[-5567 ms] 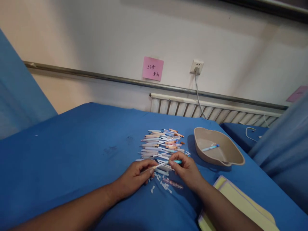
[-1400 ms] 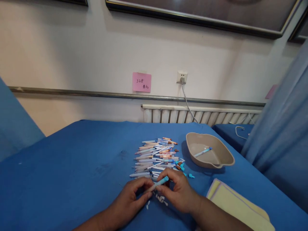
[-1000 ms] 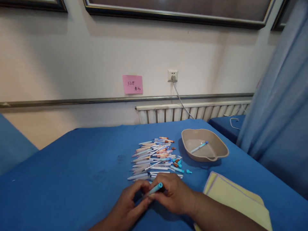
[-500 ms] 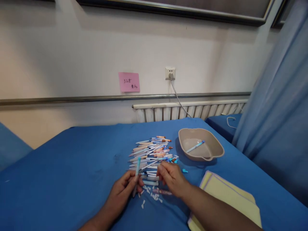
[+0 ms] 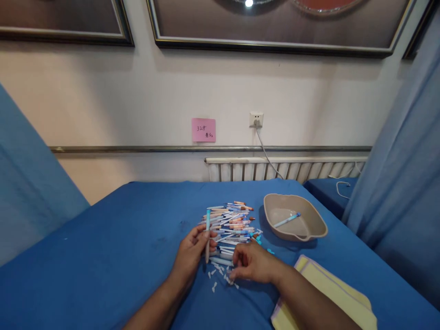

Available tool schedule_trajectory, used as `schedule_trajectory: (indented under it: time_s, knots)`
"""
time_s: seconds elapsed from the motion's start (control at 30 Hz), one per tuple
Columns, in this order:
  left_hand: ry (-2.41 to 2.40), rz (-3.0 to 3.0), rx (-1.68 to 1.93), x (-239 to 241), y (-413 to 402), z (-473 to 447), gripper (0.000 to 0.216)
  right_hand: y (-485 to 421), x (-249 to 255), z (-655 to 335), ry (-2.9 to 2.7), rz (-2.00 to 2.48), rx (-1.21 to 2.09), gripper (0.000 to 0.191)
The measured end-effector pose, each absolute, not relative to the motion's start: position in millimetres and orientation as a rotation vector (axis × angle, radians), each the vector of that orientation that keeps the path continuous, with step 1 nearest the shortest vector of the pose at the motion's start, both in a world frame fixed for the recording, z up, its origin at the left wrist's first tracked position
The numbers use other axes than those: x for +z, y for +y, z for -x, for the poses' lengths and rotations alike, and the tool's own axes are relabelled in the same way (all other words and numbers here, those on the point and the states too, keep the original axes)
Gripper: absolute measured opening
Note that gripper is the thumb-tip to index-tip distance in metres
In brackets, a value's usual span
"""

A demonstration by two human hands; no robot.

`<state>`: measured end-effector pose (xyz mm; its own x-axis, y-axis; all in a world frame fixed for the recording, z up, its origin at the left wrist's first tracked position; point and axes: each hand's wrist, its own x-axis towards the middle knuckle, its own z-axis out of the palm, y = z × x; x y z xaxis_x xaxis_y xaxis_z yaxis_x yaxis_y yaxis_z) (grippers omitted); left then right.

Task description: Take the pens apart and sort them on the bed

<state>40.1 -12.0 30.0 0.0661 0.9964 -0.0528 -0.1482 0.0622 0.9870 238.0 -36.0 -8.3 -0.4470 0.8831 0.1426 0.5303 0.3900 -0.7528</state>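
Note:
Upright in my left hand [image 5: 197, 245] is a pen [image 5: 208, 224] with a light-blue top end and a greyish lower end; the fingers are closed around its middle. My right hand [image 5: 252, 263] is low over small white plastic pieces [image 5: 220, 270], its thumb near them and apart from the curled fingers. Nothing shows between those fingers. Just beyond both hands lies a spread of pen parts [image 5: 230, 224]: barrels, thin refills and orange, brown and blue pieces. Small bright-blue pieces [image 5: 270, 251] lie at its right side.
A beige basin [image 5: 311, 220] at the right holds one blue-and-white pen [image 5: 287, 220]. Yellow cloths [image 5: 321, 284] lie partly under my right forearm. Everything rests on a blue-covered bed [image 5: 103, 256]. Behind are a radiator [image 5: 237, 172] and a wall; curtains [image 5: 392, 174] hang at both sides.
My right hand has moved down to the small white pieces, and its thumb has parted from the fingers. My left hand still holds the pen upright. The camera view has tilted up and turned left.

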Motion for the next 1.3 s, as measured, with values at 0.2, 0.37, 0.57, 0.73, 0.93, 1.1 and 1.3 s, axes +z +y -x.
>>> schedule_trajectory:
  time_s: [0.2,0.37,0.57,0.73,0.93,1.1,1.3]
  knots:
    - [1.035,-1.066,1.212,16,-5,-45,0.037,-54,0,-233,-2.477,1.362,0.460,0.059]
    - [0.982,-1.069,1.140,2,-6,-33,0.032,-52,-5,-239,-2.428,1.579,0.299,0.033]
    - [0.995,-1.098,1.130,-4,-3,-28,0.023,-55,-8,-240,-2.242,1.763,0.182,0.019]
    - [0.994,-1.078,1.165,1,0,-27,0.031,-76,-4,-196,-2.275,1.463,0.220,0.051]
    - [1.041,-1.113,1.149,6,5,-29,0.041,-54,-2,-166,-2.315,1.428,0.155,0.049]
    - [1.032,-1.154,1.114,3,6,-31,0.040,-28,0,-174,-2.183,1.566,0.079,0.042]
    - [1.023,-1.168,1.085,0,6,-32,0.038,-31,5,-218,-2.002,1.696,0.181,0.019]
